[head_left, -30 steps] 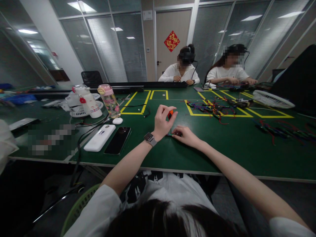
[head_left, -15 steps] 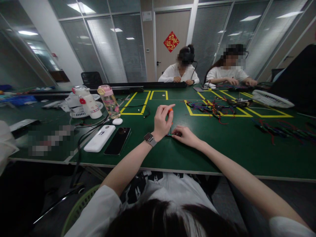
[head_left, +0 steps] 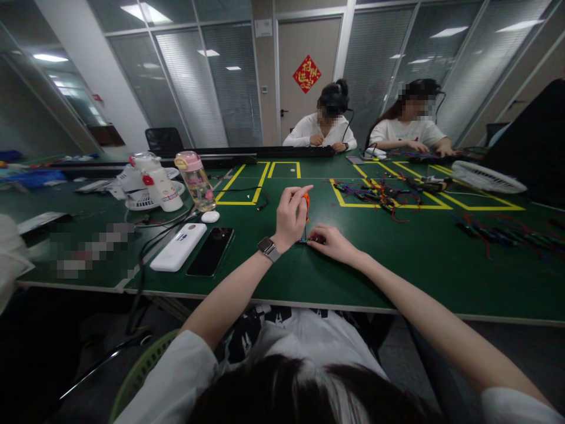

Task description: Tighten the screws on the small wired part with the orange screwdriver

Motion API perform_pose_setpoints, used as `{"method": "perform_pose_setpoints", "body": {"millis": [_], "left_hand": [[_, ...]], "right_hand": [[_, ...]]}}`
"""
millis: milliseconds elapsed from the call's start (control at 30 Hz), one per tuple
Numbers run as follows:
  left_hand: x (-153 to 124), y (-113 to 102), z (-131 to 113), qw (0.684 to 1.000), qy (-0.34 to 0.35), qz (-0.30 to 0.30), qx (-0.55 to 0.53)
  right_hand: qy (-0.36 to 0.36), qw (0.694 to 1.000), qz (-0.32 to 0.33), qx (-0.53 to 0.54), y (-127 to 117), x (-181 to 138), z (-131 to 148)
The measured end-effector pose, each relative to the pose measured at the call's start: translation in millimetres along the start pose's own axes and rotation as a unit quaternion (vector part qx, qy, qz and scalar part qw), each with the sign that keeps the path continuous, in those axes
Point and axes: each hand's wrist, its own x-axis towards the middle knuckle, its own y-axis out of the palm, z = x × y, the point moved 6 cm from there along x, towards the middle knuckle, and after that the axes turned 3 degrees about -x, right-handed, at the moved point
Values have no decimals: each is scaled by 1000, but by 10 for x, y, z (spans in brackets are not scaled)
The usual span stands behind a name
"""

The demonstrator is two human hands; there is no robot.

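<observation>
My left hand (head_left: 290, 217), with a watch at its wrist, is closed around the orange handle of a screwdriver (head_left: 308, 203). The screwdriver stands upright, its thin dark shaft running down to a small circuit board (head_left: 303, 240) on the green table. Pressed against the right end of that board are the fingers of my right hand (head_left: 331, 242), which hold it low on the tabletop. My fingers hide part of the handle and much of the board. Whether the tip sits in a screw is too small to tell.
Left of my hands lie a black phone (head_left: 210, 252), a white power bank (head_left: 178, 247) and a white earbud case (head_left: 210, 217). Behind them stands a pink-lidded bottle (head_left: 196, 182). Wired boards (head_left: 384, 191) lie to the right. Two people sit across the green table (head_left: 273, 282).
More of the orange handle shows beside my left fingers, as if turned slightly. Both hands stay in place. At the far right, a co-worker's hands have shifted a little.
</observation>
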Motion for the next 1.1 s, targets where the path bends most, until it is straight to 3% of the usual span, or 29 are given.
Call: {"method": "perform_pose_setpoints", "body": {"millis": [400, 800, 1100], "left_hand": [[9, -14, 5, 998, 12, -33, 53], [8, 26, 30, 1000, 19, 7, -4], [20, -20, 15, 998, 20, -40, 54]], "right_hand": [[6, 1000, 0, -10, 0, -1, 10], [2, 1000, 3, 0, 4, 2, -5], [3, 1000, 0, -7, -1, -2, -4]]}}
